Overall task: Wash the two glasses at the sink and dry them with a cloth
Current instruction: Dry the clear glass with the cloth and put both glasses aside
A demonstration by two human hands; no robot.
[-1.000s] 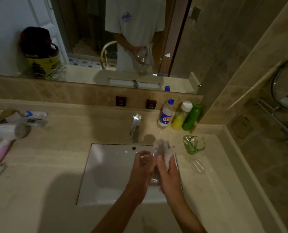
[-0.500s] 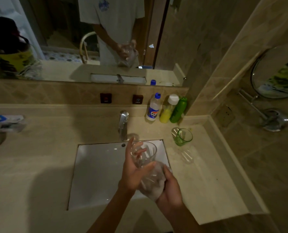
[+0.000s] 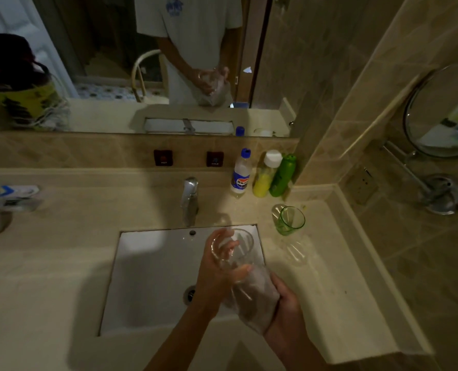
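A clear glass (image 3: 235, 246) is held tilted over the right side of the white sink (image 3: 153, 277), its mouth facing up and away. My left hand (image 3: 217, 274) grips it round the upper part, fingers showing through the glass. My right hand (image 3: 284, 303) cups the glass's base through a thin whitish cloth (image 3: 254, 298) wrapped round the lower half. A green glass (image 3: 289, 219) stands upright on the counter to the right of the sink.
A chrome tap (image 3: 190, 199) stands behind the basin. Three bottles, white (image 3: 240, 175), yellow (image 3: 265, 175) and green (image 3: 282, 176), line the back right corner. A round mirror on an arm (image 3: 441, 113) juts from the right wall. Toiletries (image 3: 8, 196) lie far left.
One second ago the cloth was bunched above the glass; it now wraps the base in my right hand. The glass has tipped so its mouth shows. The view has shifted slightly.
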